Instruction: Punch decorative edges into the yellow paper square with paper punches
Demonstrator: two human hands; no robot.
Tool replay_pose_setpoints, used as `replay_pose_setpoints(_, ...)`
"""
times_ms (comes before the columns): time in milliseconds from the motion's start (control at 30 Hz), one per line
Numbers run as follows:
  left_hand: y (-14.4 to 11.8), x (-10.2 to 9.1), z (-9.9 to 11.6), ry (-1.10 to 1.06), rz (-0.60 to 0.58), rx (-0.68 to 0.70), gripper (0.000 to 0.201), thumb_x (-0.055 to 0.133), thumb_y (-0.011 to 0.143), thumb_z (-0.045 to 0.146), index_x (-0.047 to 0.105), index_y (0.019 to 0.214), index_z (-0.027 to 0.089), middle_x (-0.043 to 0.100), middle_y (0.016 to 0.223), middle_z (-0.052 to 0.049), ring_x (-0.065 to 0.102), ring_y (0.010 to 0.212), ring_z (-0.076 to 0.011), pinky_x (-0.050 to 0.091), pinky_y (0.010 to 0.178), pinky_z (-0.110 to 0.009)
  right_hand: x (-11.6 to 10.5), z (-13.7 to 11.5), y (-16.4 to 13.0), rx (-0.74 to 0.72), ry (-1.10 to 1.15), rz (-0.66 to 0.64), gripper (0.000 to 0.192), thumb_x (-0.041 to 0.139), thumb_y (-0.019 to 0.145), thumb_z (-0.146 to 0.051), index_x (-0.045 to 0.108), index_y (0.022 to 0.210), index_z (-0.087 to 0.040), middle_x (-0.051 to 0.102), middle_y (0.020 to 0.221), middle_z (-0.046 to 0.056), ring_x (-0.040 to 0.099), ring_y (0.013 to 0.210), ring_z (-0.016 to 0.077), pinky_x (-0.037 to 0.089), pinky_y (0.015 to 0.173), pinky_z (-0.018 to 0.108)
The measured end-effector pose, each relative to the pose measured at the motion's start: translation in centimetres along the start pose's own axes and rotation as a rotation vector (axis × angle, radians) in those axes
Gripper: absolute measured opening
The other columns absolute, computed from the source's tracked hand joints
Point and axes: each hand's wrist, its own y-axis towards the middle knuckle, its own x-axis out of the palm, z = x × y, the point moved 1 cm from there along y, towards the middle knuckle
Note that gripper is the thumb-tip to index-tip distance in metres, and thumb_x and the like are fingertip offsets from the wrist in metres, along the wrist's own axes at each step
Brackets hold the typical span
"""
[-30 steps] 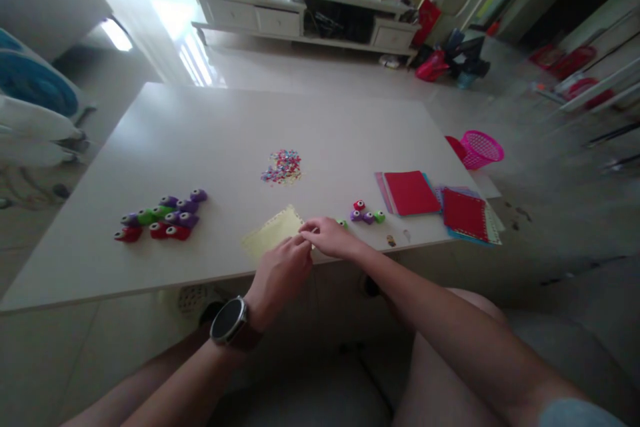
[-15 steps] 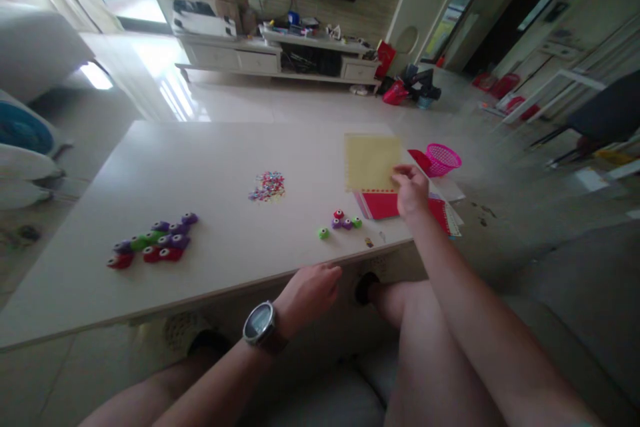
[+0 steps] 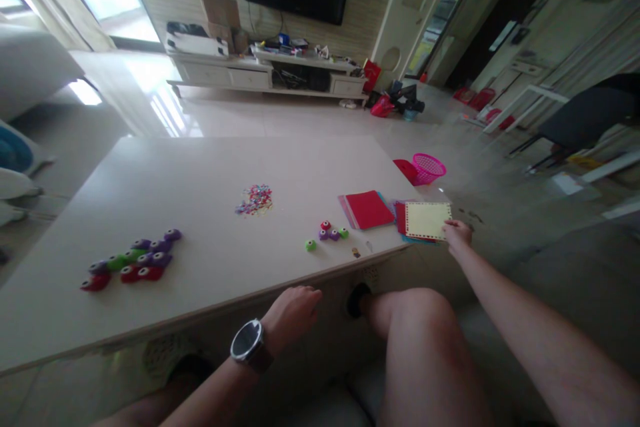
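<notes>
My right hand (image 3: 457,234) rests at the near right corner of the white table (image 3: 210,173), its fingers on the corner of a yellow paper sheet (image 3: 427,220) with punched edges. The sheet lies flat on a stack of red and coloured papers (image 3: 400,216). My left hand (image 3: 294,310), with a watch on the wrist, hangs loosely curled and empty just below the table's front edge. Small punches in red, purple and green (image 3: 332,233) sit near the front edge, with one green punch (image 3: 311,245) apart from them.
A second red paper stack (image 3: 367,208) lies left of the yellow sheet. A pile of confetti (image 3: 255,199) sits mid-table. Several more punches (image 3: 133,261) cluster at the left. A pink basket (image 3: 428,168) stands on the floor beyond the table's right edge.
My right hand carried the yellow sheet from the front middle of the table to the right and laid it on the paper stack. My left hand let go and dropped below the table edge.
</notes>
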Motion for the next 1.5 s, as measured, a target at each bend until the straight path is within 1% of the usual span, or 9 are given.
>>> replay_pose_setpoints(233,0.2,0.8,-1.0,-0.003,0.014,-0.031,0.019,0.051,0.088,0.011,0.068,0.093,0.019,0.076,0.100,-0.010,0.075,0.094,-0.0264,0.057,0.084,-0.037,1.7,1.2,1.6,-0.012,-0.175,-0.117,0.022,0.063,0.059,-0.016,0.065,0.081,-0.017,0.065,0.080,0.004,0.060,0.072,0.0196,0.051,0.072,0.033)
replay_pose_setpoints(467,0.0,-0.2,-1.0,-0.001,-0.002,-0.078,0.020,0.053,0.086,0.010,0.069,0.094,0.019,0.077,0.101,-0.011,0.075,0.095,-0.0273,0.057,0.084,-0.037,3.1,-1.0,0.0,-0.258,-0.511,-0.189,0.025,0.068,0.068,-0.019,0.065,0.092,-0.022,0.060,0.130,0.016,0.055,0.121,0.0388,0.045,0.099,0.056)
replay_pose_setpoints(633,-0.6,-0.7,-0.6,0.011,0.012,-0.067,0.021,0.051,0.088,0.012,0.069,0.095,0.019,0.077,0.101,-0.010,0.075,0.096,-0.0264,0.058,0.087,-0.037,6.2,-6.0,-3.8,-0.419,-0.483,-0.278,0.021,0.063,0.079,-0.025,0.065,0.100,-0.022,0.062,0.123,0.013,0.057,0.118,0.0318,0.047,0.099,0.046)
replay_pose_setpoints(800,-1.3,-1.2,-1.3,-0.003,0.058,-0.069,0.019,0.052,0.088,0.012,0.068,0.096,0.020,0.076,0.100,-0.008,0.074,0.093,-0.0238,0.057,0.084,-0.034,8.6,-13.6,-9.4,-0.864,-0.441,-0.603,0.021,0.060,0.083,-0.017,0.067,0.103,-0.019,0.066,0.115,0.010,0.062,0.108,0.0228,0.046,0.100,0.032)
replay_pose_setpoints(900,-1.8,-1.6,-2.2,-0.007,0.068,-0.085,0.021,0.051,0.090,0.012,0.068,0.098,0.019,0.076,0.103,-0.009,0.073,0.094,-0.0233,0.056,0.085,-0.034,10.4,-15.9,-11.7,-0.818,-0.586,-0.709,0.016,0.065,0.085,-0.018,0.068,0.101,-0.017,0.070,0.109,0.010,0.065,0.098,0.0201,0.047,0.089,0.027)
replay_pose_setpoints(1033,-2.0,-2.2,-3.5,-0.034,0.076,-0.089,0.021,0.051,0.091,0.011,0.068,0.101,0.018,0.075,0.107,-0.011,0.073,0.096,-0.0229,0.056,0.086,-0.033,12.7,-15.8,-13.2,-0.757,-0.714,-0.771,0.019,0.075,0.081,-0.021,0.070,0.099,-0.015,0.074,0.104,0.011,0.068,0.092,0.0206,0.048,0.079,0.025)
replay_pose_setpoints(1267,-1.5,-2.7,-5.6,-0.032,0.085,-0.068,0.020,0.051,0.090,0.011,0.069,0.096,0.018,0.075,0.102,-0.009,0.072,0.093,-0.0221,0.054,0.084,-0.032,13.8,-15.5,-13.7,-0.737,-0.873,-0.784,0.030,0.077,0.084,-0.036,0.072,0.104,-0.014,0.074,0.110,0.018,0.069,0.103,0.0287,0.050,0.086,0.032)
replay_pose_setpoints(1400,-1.3,-3.3,-6.1,-0.052,0.100,-0.067,0.022,0.049,0.090,0.011,0.069,0.096,0.019,0.075,0.101,-0.008,0.071,0.090,-0.0209,0.053,0.082,-0.031,13.9,-16.0,-13.1,-0.721,-0.915,-0.802,0.027,0.064,0.092,-0.033,0.072,0.108,-0.013,0.075,0.111,0.020,0.070,0.103,0.0313,0.050,0.086,0.035)
replay_pose_setpoints(1500,-1.1,-3.9,-5.8,-0.066,0.105,-0.066,0.021,0.051,0.090,0.012,0.069,0.098,0.019,0.076,0.103,-0.008,0.071,0.093,-0.0210,0.053,0.083,-0.031,14.0,-15.8,-12.3,-0.719,-0.916,-0.807,0.042,0.048,0.102,-0.034,0.064,0.132,-0.010,0.073,0.118,0.024,0.071,0.106,0.0332,0.050,0.086,0.037)
